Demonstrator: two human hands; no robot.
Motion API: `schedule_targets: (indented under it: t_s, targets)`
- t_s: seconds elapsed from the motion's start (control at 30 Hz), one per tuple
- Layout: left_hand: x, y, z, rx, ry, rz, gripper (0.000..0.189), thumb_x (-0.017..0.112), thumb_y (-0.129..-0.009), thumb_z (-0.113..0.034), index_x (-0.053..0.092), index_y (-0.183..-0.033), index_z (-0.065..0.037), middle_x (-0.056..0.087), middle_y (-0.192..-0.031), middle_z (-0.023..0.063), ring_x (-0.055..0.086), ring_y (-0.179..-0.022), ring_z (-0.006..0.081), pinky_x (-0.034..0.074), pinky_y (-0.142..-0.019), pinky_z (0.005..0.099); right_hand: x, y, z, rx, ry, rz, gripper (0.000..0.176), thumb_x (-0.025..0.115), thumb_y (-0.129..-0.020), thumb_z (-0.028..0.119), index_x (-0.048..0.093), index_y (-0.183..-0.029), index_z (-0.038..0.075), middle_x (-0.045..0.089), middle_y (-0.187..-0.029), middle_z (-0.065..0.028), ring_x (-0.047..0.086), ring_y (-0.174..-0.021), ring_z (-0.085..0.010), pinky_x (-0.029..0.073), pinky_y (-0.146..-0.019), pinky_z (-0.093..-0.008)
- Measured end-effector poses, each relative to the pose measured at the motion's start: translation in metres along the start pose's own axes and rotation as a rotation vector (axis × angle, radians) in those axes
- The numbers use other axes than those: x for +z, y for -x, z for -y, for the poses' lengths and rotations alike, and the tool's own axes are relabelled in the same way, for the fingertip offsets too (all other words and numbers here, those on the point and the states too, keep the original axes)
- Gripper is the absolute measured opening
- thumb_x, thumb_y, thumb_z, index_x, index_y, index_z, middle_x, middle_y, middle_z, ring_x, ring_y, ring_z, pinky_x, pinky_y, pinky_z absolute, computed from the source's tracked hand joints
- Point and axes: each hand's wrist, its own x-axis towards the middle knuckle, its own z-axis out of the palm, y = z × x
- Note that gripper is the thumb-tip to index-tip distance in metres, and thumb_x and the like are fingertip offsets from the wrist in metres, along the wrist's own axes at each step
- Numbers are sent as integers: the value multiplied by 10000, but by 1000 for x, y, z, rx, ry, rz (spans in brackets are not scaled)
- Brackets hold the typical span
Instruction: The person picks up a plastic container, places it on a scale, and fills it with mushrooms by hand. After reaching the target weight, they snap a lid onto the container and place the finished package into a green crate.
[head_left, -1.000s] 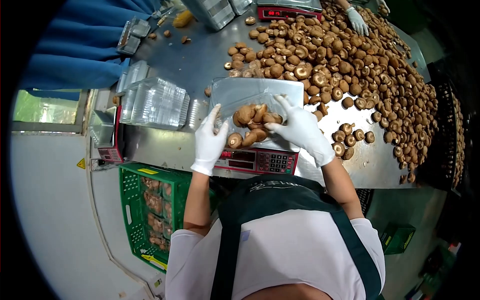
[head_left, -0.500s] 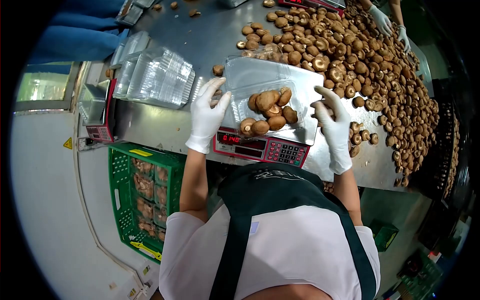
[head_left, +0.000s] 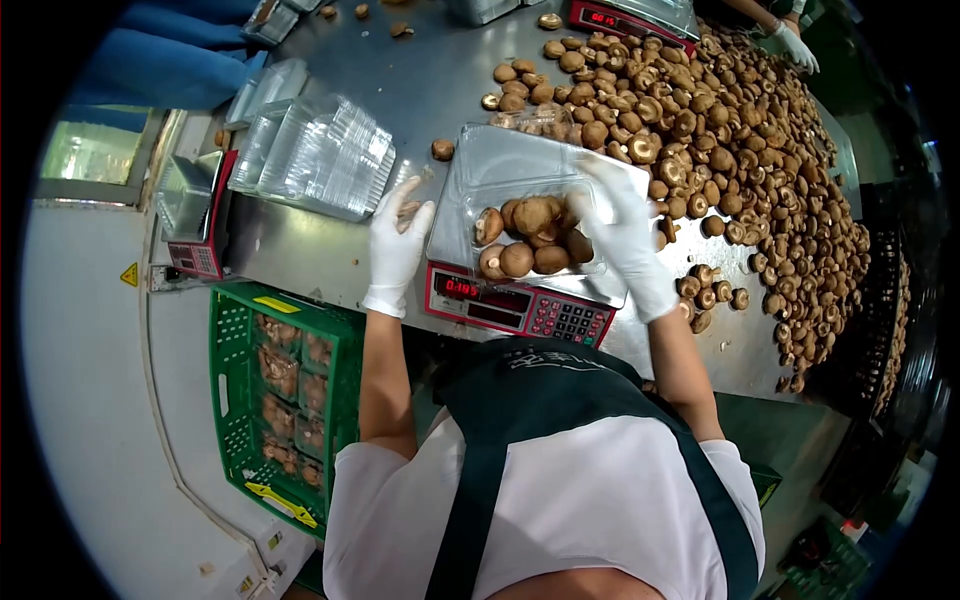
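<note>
Red-trimmed digital scale [head_left: 568, 315], landmark: 1, on a steel table [head_left: 300, 245].

Clear plastic tray [head_left: 482, 194]: 1, on the scale's plate.

Shiitake mushrooms [head_left: 516, 260]: grouped in the tray on the scale; some caps up, at least 1 showing its pale underside.

Left hand [head_left: 397, 255]: white-gloved, just beside the scale's left edge; fingers parted and bent. A brown piece shows by the fingertips; cannot tell whether it is gripped.

Right hand [head_left: 625, 245]: white-gloved, over the right side of the scale; fingers spread, blurred, reaching to the mushrooms. Grasp or release: cannot tell.

Stacked clear trays [head_left: 325, 160]: left of the scale.

Loose cluster of mushrooms [head_left: 705, 297]: right of the scale, apart from the large heap [head_left: 720, 150] beyond it.

Handling notes, by judgement: seat each mushroom singly in a gap, using light fingertips, since caps may bruise or snap at the stem. Lay them flat and below the tray's rim, spread evenly so none rolls out. Lift both hands off tray and plate before trusting the display; a resting finger would falsify the weight.
</note>
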Motion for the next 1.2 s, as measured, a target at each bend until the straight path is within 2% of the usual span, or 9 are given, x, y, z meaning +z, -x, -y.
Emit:
schedule_targets:
  t_s: [0.13, 0.3, 0.43, 0.5, 0.67, 0.77, 0.87, 1.0, 1.2]
  targets:
    - [-11, -4, 9, -96, 35, 37, 408, 622, -847, -94, 533, -1235, -6, 566, -1192, 119, 590, -995, 185, 481, -857, 292, -68, 44, -54, 516, 318, 3, 327, 643, -823, 209, 628, -1110, 54, 651, -1000, -172, 642, -878, -287, 495, -790, -355]
    - [-6, -22, 12, -133, 155, 12, 493, 638, -842, -127, 480, -1290, 6, 535, -1256, 177, 573, -1054, 216, 450, -901, 294, -89, 129, -102, 823, 690, 656, 610, 707, -746, 319, 509, -1282, 108, 648, -1041, -167, 632, -914, -323, 503, -802, -399]
    - [8, -38, 9, -141, 163, 51, 517, 656, -834, -172, 481, -1288, 6, 552, -1232, 168, 582, -1032, 197, 454, -884, 279, -68, 171, -131, 600, 860, 512, 641, 728, -726, 325, 499, -1289, 121, 612, -1102, -153, 622, -915, -320, 511, -775, -388]
    - [14, -40, 2, -124, 145, 77, 519, 662, -829, -175, 486, -1285, 1, 562, -1219, 159, 591, -1006, 183, 461, -869, 275, -68, 160, -113, 824, 773, 451, 595, 706, -749, 316, 521, -1266, 87, 635, -1031, -194, 636, -881, -325, 518, -762, -394]
    - [24, -41, 1, -54, 98, 106, 481, 664, -824, -172, 519, -1256, -18, 603, -1138, 116, 613, -922, 162, 483, -824, 271, -74, 151, -109, 851, 411, 79, 526, 665, -812, 279, 533, -1249, 19, 685, -846, -160, 662, -765, -207, 509, -690, -319]
    - [26, -34, -8, -37, 48, 118, 462, 658, -827, -167, 528, -1246, -24, 581, -1167, 114, 605, -950, 173, 489, -820, 281, -76, 125, -85, 675, 239, 34, 493, 650, -830, 219, 520, -1269, 37, 685, -901, -148, 658, -801, -183, 508, -706, -291]
    - [32, -22, -16, 43, -81, 72, 447, 654, -828, -159, 536, -1240, -34, 539, -1224, 119, 585, -1007, 183, 493, -828, 299, -67, 84, -33, 477, 146, 92, 501, 683, -777, 230, 543, -1210, 20, 621, -1089, -183, 611, -1002, -276, 475, -863, -357]
    - [40, 1, -40, 224, -147, -10, 395, 672, -814, -161, 582, -1182, -47, 509, -1257, 155, 533, -1127, 267, 461, -908, 339, -34, 37, 21, 22, 195, 200, 523, 696, -724, 229, 526, -1172, 22, 585, -1130, -189, 553, -1024, -342, 446, -898, -401]
    - [37, 5, -27, 247, -172, -62, 376, 686, -798, -150, 602, -1150, -48, 509, -1254, 169, 508, -1155, 305, 420, -968, 362, 15, 16, 41, -246, 450, 376, 596, 702, -696, 288, 510, -1196, 26, 491, -1265, -177, 435, -1179, -356, 306, -1023, -505]
